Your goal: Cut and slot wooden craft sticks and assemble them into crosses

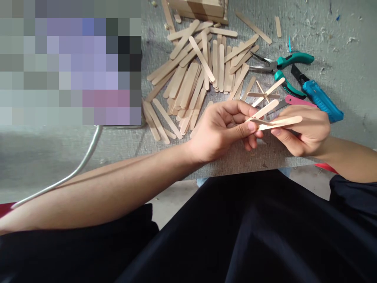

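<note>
1. The left hand grips the crossed sticks near their meeting point, probably to keep them from splaying.
2. The right hand curls beside them, perhaps steadying; whether its grip closes is unclear.
3. Pliers and cutter lie nearby on the table, seemingly for easy reach.

Pale, round-ended wooden craft sticks are held crossed at angles between both hands.

No words can be read for certain. Small lettering sits on the lower green-and-black handle of the long-nose pliers, upper right of the frame, too blurred to make out.
</note>
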`<action>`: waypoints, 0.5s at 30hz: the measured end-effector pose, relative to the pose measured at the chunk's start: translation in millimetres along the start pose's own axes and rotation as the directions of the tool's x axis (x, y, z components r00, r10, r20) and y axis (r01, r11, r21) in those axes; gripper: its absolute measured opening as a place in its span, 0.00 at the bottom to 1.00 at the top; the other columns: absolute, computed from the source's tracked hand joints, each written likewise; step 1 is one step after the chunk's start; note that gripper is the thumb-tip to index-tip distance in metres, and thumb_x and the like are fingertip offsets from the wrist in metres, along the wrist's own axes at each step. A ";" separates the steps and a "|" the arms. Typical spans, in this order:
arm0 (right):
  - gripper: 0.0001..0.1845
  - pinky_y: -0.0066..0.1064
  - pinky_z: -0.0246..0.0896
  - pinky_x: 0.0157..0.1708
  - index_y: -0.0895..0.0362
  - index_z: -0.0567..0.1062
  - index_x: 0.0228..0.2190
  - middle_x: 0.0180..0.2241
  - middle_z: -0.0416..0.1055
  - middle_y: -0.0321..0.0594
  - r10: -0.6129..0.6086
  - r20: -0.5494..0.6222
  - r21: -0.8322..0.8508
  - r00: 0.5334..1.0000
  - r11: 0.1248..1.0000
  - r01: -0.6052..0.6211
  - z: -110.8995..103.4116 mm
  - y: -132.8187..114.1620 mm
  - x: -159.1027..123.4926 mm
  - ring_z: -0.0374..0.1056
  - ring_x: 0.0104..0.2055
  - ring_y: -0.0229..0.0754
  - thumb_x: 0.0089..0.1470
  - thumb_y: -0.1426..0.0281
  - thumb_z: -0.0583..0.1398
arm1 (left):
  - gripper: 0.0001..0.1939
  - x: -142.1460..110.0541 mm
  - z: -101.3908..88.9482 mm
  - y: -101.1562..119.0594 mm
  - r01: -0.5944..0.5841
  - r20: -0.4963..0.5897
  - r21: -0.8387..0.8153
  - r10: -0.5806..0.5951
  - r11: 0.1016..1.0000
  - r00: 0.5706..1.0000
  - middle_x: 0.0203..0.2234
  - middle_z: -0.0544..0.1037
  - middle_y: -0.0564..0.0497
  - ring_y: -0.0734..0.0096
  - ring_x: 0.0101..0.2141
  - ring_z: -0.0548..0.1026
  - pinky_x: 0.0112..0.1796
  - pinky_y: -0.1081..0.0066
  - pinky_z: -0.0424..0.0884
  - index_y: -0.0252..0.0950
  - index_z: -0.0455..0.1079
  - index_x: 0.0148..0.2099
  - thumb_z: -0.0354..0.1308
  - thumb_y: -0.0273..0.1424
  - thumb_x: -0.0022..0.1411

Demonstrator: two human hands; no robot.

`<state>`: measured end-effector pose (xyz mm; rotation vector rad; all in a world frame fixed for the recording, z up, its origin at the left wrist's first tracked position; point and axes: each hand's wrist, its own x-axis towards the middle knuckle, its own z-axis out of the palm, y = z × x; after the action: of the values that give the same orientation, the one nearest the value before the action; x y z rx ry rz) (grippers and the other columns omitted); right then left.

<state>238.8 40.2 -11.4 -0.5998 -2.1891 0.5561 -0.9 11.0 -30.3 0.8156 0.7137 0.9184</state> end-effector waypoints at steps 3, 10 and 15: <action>0.08 0.33 0.70 0.29 0.51 0.83 0.44 0.35 0.84 0.33 0.016 0.052 0.017 0.999 1.000 -0.017 0.5 3.0 -0.4 0.77 0.31 0.38 0.71 0.75 0.65 | 0.22 1.1 1.8 1.9 0.012 -0.003 -0.141 -0.012 0.990 1.000 0.28 0.86 0.52 0.71 0.23 0.84 0.23 0.76 0.82 0.34 0.78 0.43 0.84 0.42 0.61; 0.06 0.31 0.68 0.29 0.53 0.79 0.47 0.33 0.84 0.31 0.164 0.238 -0.051 0.957 0.986 -0.156 -9.9 9.3 -1.7 0.77 0.28 0.36 0.75 0.72 0.60 | 0.18 3.9 0.7 -2.5 -0.103 -0.099 -0.201 0.084 0.974 0.991 0.28 0.85 0.53 0.74 0.21 0.81 0.22 0.76 0.80 0.35 0.80 0.44 0.83 0.38 0.62; 0.06 0.33 0.67 0.32 0.53 0.77 0.41 0.34 0.82 0.35 0.270 0.257 0.045 0.928 0.956 -0.291 -13.9 5.2 -1.0 0.75 0.31 0.38 0.73 0.72 0.60 | 0.17 4.6 -1.0 -8.3 -0.187 -0.165 -0.163 0.160 0.969 0.973 0.29 0.84 0.55 0.75 0.22 0.81 0.22 0.76 0.81 0.35 0.82 0.47 0.82 0.37 0.63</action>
<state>251.5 46.4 -6.6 -0.8456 -2.3135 0.9123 3.6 12.3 -38.5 0.6624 0.6870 1.1945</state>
